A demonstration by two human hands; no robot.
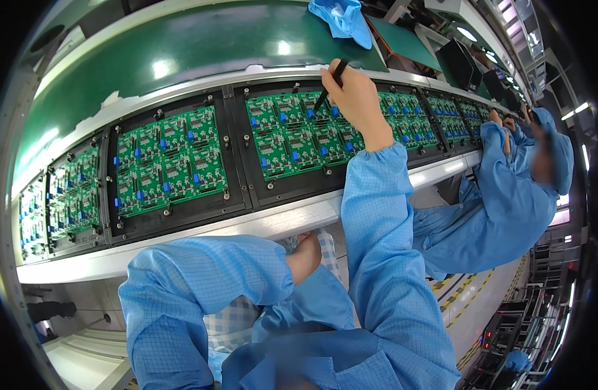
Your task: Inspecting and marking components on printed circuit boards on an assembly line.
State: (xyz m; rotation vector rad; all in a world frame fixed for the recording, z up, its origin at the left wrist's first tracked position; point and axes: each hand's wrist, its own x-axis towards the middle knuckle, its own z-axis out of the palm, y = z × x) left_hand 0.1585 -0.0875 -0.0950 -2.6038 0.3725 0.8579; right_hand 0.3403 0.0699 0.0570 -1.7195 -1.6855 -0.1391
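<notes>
My right hand [356, 97] is closed round a slim black pen-like tool [331, 84]. The tool slants down, its lower tip over the upper rows of a green circuit board panel [299, 140] with blue components. That panel sits in a black carrier frame [244, 156] on the line; whether the tip touches it I cannot tell. My left hand [305, 257] is bent at the wrist below the front rail, near my lap. Its fingers are mostly hidden, and nothing shows plainly in them.
More board panels [172, 156] in black frames run left and right along the line. A pale metal rail [279, 221] borders its front. Behind lie a green work surface [214, 45] and a blue cap [343, 23]. At right, a co-worker in blue [507, 201] works at the same line.
</notes>
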